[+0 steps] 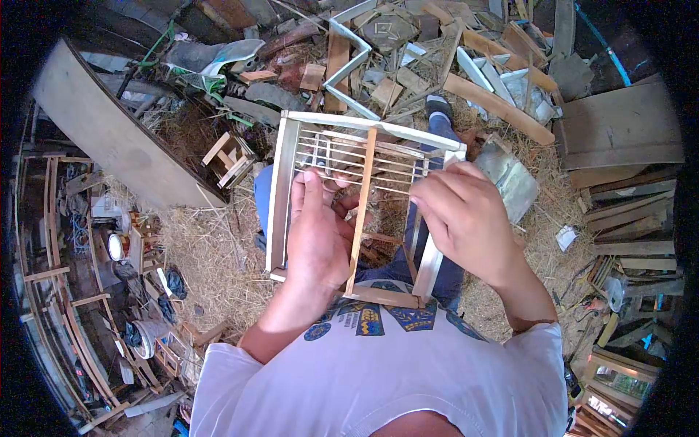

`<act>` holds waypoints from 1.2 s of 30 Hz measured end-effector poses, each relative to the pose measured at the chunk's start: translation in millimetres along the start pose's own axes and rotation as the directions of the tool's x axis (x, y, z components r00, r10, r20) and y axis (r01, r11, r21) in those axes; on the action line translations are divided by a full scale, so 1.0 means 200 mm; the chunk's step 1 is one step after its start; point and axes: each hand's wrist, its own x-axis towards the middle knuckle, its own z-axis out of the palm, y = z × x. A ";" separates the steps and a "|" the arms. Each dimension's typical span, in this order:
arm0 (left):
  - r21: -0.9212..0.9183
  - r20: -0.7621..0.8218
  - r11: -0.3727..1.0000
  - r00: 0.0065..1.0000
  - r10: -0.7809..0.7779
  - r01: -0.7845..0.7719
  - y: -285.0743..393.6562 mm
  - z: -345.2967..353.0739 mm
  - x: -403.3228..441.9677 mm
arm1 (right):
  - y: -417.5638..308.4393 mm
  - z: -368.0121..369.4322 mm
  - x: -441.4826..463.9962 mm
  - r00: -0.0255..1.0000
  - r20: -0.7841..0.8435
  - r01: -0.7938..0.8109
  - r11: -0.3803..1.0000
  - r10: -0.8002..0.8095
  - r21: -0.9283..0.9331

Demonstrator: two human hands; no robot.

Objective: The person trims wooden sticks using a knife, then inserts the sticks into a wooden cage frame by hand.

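Observation:
A wooden frame [278, 197] rests over my lap, with several thin rods [335, 155] running across its upper part. A narrow brown slat [365, 193] crosses the rods down the middle. My left hand [319, 233] reaches in at the left half, its thumb and fingers closed around the end of a thin rod. At the right side, my right hand [462, 218] is closed, fingertips pinched at a rod near the frame's right rail. The lower part of the frame has no rods across it.
Straw [211, 255] covers the floor. A small wooden piece [228, 160] lies left of the frame, near a large curved board [124, 131]. Scrap wood [499, 109] is heaped ahead. A white bucket [149, 339] stands at the left, and stacked wood [633, 226] at the right.

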 end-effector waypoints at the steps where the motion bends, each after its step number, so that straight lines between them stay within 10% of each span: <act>1: -0.001 0.000 1.000 1.000 0.001 -0.001 0.00 0.00 0.00 | 0.00 0.00 0.00 1.000 -0.029 0.004 1.000 -0.004 0.010; 36: -0.038 0.119 0.998 0.992 -0.051 0.056 -0.04 -0.06 -0.02 | -0.08 -0.06 0.00 0.994 0.096 -0.023 0.983 0.042 -0.184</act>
